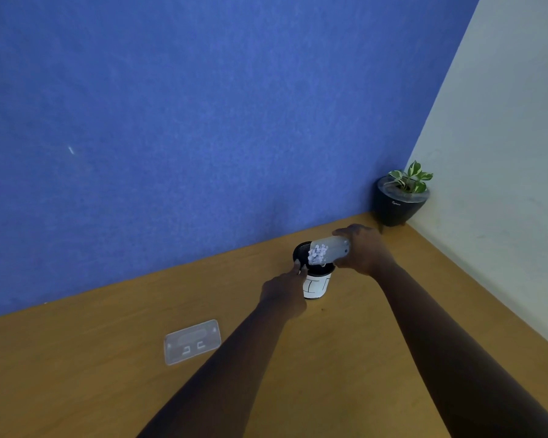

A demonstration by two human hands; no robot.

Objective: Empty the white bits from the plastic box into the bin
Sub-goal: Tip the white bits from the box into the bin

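The wooden table (108, 358) is running along a blue wall, with a potted plant (400, 197) sitting in the far right corner. Near the left, a clear lid (192, 342) is lying flat on the table, well apart from the work.

Toward the far middle, the small bin (316, 284), white-sided with a dark rim, is standing upright on the table. The left hand (285, 289) is steadying it, its fingers (298, 267) pressing at the near-left rim; how far they are curling round I cannot tell.

The right hand (366, 249) is gripping the plastic box (329, 250) from the right, fingers wrapped over its far and near edges, and is tipping it down toward the left over the bin's mouth. The white bits (317, 252) are bunching at the box's lowered end, just above the opening.

The pouring step seems to be under way. Next, a steeper tilt, perhaps a light shake, is likely needed, keeping the lowered end inside the rim so nothing spills onto the table.
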